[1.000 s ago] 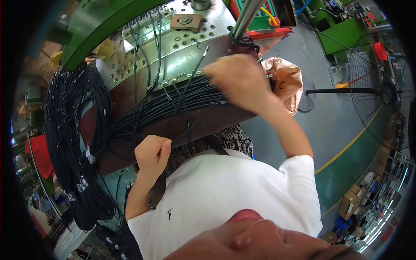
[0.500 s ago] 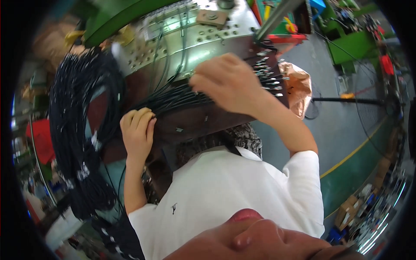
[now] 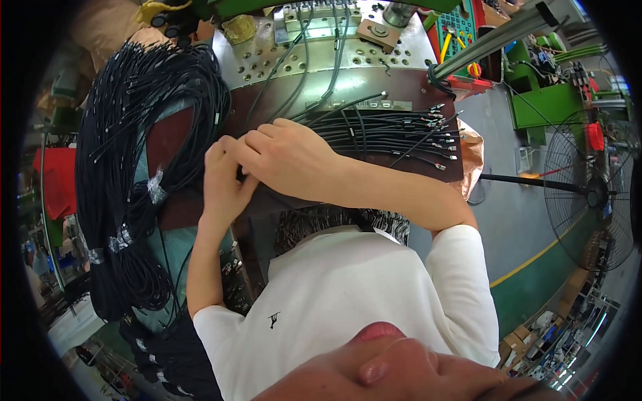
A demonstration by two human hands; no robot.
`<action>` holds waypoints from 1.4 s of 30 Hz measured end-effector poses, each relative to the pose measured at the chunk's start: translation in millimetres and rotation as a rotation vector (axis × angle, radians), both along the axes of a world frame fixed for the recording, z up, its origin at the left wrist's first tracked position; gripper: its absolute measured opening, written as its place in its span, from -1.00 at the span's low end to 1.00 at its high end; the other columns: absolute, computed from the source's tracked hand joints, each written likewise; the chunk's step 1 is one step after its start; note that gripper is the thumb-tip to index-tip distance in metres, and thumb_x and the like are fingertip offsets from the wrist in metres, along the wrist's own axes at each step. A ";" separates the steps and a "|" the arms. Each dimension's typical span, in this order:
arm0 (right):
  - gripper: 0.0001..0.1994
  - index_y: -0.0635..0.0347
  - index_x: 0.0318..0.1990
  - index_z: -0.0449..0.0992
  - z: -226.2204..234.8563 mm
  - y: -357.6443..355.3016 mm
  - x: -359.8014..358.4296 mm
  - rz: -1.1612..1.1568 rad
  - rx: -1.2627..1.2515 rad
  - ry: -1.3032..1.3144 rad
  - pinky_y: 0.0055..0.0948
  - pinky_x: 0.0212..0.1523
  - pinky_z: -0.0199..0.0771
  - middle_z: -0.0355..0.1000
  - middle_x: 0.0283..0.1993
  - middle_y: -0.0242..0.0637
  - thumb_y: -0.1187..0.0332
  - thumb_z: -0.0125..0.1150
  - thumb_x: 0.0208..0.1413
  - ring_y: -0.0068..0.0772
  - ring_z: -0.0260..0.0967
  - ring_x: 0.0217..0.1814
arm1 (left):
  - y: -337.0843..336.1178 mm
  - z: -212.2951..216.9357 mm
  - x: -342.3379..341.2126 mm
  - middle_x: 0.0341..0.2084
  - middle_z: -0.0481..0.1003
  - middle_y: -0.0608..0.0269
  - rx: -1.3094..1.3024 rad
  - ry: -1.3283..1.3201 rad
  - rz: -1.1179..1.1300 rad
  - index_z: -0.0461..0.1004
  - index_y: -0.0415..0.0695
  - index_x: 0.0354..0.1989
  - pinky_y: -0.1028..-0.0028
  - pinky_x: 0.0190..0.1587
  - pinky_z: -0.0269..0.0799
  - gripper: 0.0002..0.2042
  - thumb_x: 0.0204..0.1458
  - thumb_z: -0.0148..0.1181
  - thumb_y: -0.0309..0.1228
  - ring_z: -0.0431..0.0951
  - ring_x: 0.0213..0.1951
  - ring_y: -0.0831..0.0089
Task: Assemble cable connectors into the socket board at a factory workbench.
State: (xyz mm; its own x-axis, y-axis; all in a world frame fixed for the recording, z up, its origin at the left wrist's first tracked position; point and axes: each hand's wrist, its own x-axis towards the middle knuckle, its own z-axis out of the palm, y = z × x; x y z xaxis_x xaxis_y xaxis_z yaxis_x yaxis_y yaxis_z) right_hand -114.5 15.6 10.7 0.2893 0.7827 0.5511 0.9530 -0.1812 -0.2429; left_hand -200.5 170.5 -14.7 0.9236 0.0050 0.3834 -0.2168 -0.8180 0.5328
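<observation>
Saw the left hand [image 3: 224, 184] and the right hand [image 3: 287, 157] touching each other at the near edge of the brown desk [image 3: 401, 87], fingers curled and pressed together, maybe pinching the ends of the row of black cables [image 3: 381, 134], though hard to tell from above. Found those cables lying flat across the desk, their metal tips pointing to the right. Spotted a big bundle of black cables [image 3: 134, 160] hanging just left of the left hand.
</observation>
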 end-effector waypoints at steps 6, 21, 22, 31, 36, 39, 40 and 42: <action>-0.72 0.16 -0.19 0.37 17.0 -29.4 3.6 -0.095 -0.087 0.111 -0.42 -0.40 0.38 0.28 -0.41 -0.33 0.23 0.20 0.02 -0.34 0.37 -0.42 | -2.9 2.4 7.0 -0.58 0.30 0.26 0.001 -0.053 -0.094 0.53 -0.14 -0.09 0.29 -0.02 0.30 -0.66 -0.13 0.27 -0.46 0.34 -0.40 0.26; -0.89 0.17 -0.48 0.41 -24.3 19.7 -6.5 -0.076 -0.300 -0.107 -0.43 -0.49 0.40 0.35 -0.50 -0.36 0.34 0.12 -0.06 -0.38 0.41 -0.43 | 32.7 -25.1 12.0 -0.61 0.22 0.24 0.141 -0.078 -0.187 0.37 -0.14 -0.49 0.32 -0.21 0.14 -0.93 -0.16 0.11 -0.58 0.27 -0.47 0.27; -0.89 0.18 -0.48 0.42 -24.7 20.0 -2.2 -0.037 -0.322 -0.099 -0.42 -0.52 0.41 0.37 -0.51 -0.35 0.34 0.09 -0.05 -0.37 0.42 -0.46 | 32.5 -25.4 13.0 -0.62 0.21 0.23 0.178 -0.079 -0.197 0.34 -0.14 -0.52 0.32 -0.21 0.14 -0.92 -0.13 0.12 -0.56 0.26 -0.48 0.28; -0.91 0.13 -0.44 0.37 6.2 -65.8 25.6 0.058 -0.318 -0.173 -0.47 -0.55 0.42 0.34 -0.48 -0.40 0.34 0.06 -0.02 -0.46 0.44 -0.44 | 23.2 -21.0 10.1 -0.57 0.31 0.24 0.313 -0.089 -0.205 0.43 -0.16 -0.37 0.28 -0.15 0.19 -0.94 -0.04 0.14 -0.50 0.29 -0.44 0.25; -0.88 0.04 -0.39 0.37 19.9 -124.7 44.3 -0.039 -0.211 -0.211 -0.49 -0.51 0.38 0.29 -0.47 -0.47 0.30 0.17 -0.04 -0.51 0.40 -0.40 | 16.4 -18.9 12.6 -0.58 0.29 0.21 0.284 -0.112 -0.207 0.42 -0.18 -0.38 0.27 -0.18 0.22 -0.93 -0.06 0.13 -0.54 0.27 -0.45 0.21; -0.89 0.05 -0.39 0.36 23.8 -159.7 53.2 -0.108 -0.103 -0.167 -0.45 -0.51 0.36 0.29 -0.49 -0.47 0.33 0.16 -0.06 -0.47 0.38 -0.43 | 17.0 -20.3 12.5 -0.59 0.27 0.18 0.289 -0.093 -0.195 0.41 -0.19 -0.39 0.29 -0.20 0.22 -0.94 -0.06 0.13 -0.54 0.26 -0.45 0.19; -0.91 0.03 -0.38 0.38 20.5 -172.2 58.0 -0.122 -0.103 -0.155 -0.46 -0.49 0.37 0.32 -0.46 -0.48 0.33 0.15 -0.04 -0.49 0.40 -0.40 | 16.8 -19.8 11.9 -0.59 0.26 0.18 0.295 -0.084 -0.187 0.41 -0.19 -0.40 0.29 -0.21 0.21 -0.94 -0.05 0.12 -0.54 0.26 -0.45 0.18; -0.92 -0.01 -0.35 0.40 22.8 -199.2 62.0 -0.190 -0.204 -0.143 -0.47 -0.46 0.37 0.34 -0.44 -0.51 0.35 0.14 -0.03 -0.50 0.40 -0.39 | 15.9 -20.5 13.5 -0.59 0.25 0.17 0.299 -0.079 -0.184 0.40 -0.19 -0.40 0.28 -0.23 0.20 -0.95 -0.03 0.11 -0.52 0.25 -0.45 0.17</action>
